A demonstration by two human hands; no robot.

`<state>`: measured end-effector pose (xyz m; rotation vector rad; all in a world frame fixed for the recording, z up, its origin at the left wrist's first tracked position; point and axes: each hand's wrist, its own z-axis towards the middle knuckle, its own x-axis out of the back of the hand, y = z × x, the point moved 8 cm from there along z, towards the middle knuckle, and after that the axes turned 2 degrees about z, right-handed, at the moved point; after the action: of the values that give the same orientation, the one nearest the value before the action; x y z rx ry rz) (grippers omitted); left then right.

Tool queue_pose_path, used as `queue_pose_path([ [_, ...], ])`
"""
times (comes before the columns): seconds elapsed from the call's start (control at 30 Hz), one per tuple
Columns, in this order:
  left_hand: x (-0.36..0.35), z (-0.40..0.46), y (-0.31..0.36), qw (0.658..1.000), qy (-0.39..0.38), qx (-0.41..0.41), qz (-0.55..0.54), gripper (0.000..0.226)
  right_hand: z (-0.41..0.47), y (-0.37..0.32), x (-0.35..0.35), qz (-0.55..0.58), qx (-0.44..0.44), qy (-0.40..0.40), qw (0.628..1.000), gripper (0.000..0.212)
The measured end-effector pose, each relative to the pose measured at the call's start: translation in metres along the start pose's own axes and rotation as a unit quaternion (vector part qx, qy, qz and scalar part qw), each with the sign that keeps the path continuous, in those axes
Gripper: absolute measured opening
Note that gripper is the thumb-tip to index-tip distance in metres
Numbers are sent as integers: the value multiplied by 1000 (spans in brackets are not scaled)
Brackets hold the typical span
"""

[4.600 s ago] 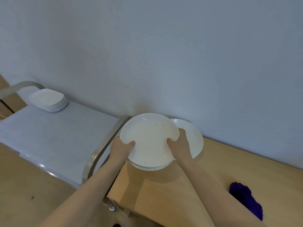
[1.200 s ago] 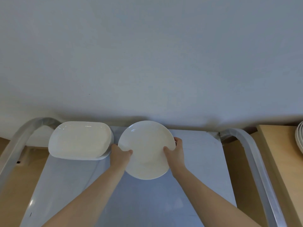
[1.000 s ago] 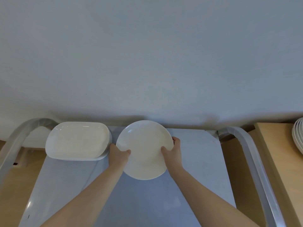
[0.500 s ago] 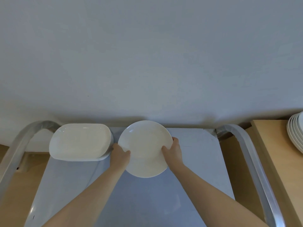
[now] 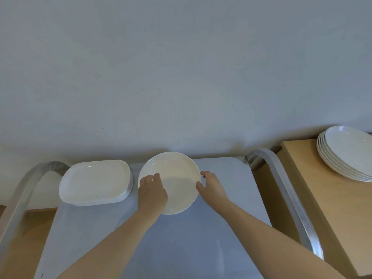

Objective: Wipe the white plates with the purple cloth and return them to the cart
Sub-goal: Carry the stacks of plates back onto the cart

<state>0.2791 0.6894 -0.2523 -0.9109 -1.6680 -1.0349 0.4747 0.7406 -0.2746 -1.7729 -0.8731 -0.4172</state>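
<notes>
A round white plate lies on the grey top of the cart, near its far edge by the wall. My left hand rests on the plate's left part with its fingers laid flat over the rim. My right hand is at the plate's right rim, thumb and fingertips relaxed and just touching it. A stack of white rectangular plates sits on the cart just left of the round plate. The purple cloth is out of view.
A stack of several round white plates stands on the wooden table to the right of the cart. Curved metal handles rise at the cart's left end and right end. A plain wall runs close behind.
The round plate, held up from both sides before, now lies on the cart top. My left hand has slid onto it and my right hand has loosened at the rim.
</notes>
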Motion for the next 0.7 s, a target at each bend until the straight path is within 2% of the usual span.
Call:
queue_pose_path([
  [0.27,5,-22,66,995,-20,-93,6,36,-36,-11,54,-112,69,62,989,44],
  [0.53,27,-40,162,980,23,-193,-34,33,-82,3,135,-64,117,150,980,40],
  [0.7,30,-66,227,964,42,-259,-53,34,-109,41,183,-45,103,210,971,38],
])
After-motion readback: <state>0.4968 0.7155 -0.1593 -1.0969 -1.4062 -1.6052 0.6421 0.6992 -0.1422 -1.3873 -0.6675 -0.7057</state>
